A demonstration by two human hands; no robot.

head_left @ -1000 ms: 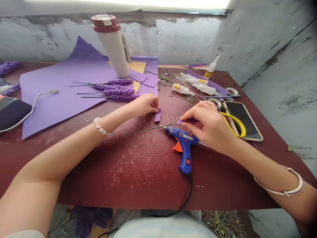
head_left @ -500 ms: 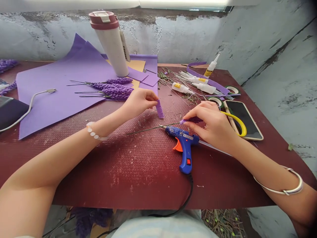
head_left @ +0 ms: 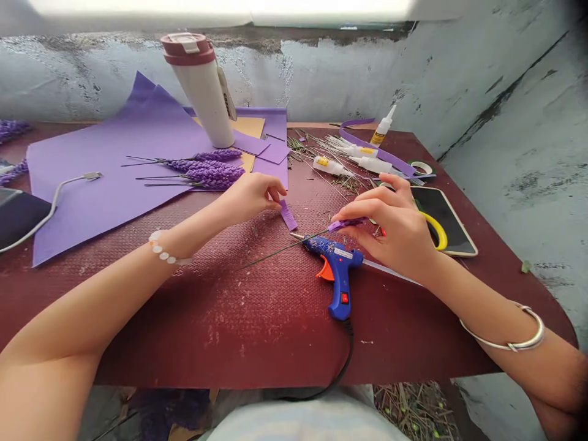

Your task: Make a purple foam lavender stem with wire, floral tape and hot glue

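Note:
Between the fingertips of my left hand [head_left: 257, 195] is the upper end of a short purple paper strip [head_left: 288, 215] with fine cuts along it. The strip's lower end hangs close to the glue gun's nozzle. My right hand [head_left: 390, 223] pinches a purple paper flower [head_left: 342, 225] on a thin green stem [head_left: 280, 248]; the stem points left and passes by the nozzle. Part of the flower is hidden by the fingers. Below the hands, a blue glue gun [head_left: 339, 269] with an orange trigger lies on its side, its switch lit red.
Finished purple flower stems [head_left: 206, 171] lie on a large purple sheet [head_left: 96, 165] beside a white tumbler [head_left: 202, 98]. Glue bottles [head_left: 331, 165], loose wires and cuttings are at the back right. A phone [head_left: 452, 223] and yellow-handled scissors [head_left: 436, 229] lie beyond my right hand.
My left hand has shifted slightly left and down with the strip, which now slants. The right hand has tilted the flower, so the stem slopes more steeply. The whole view has shifted slightly.

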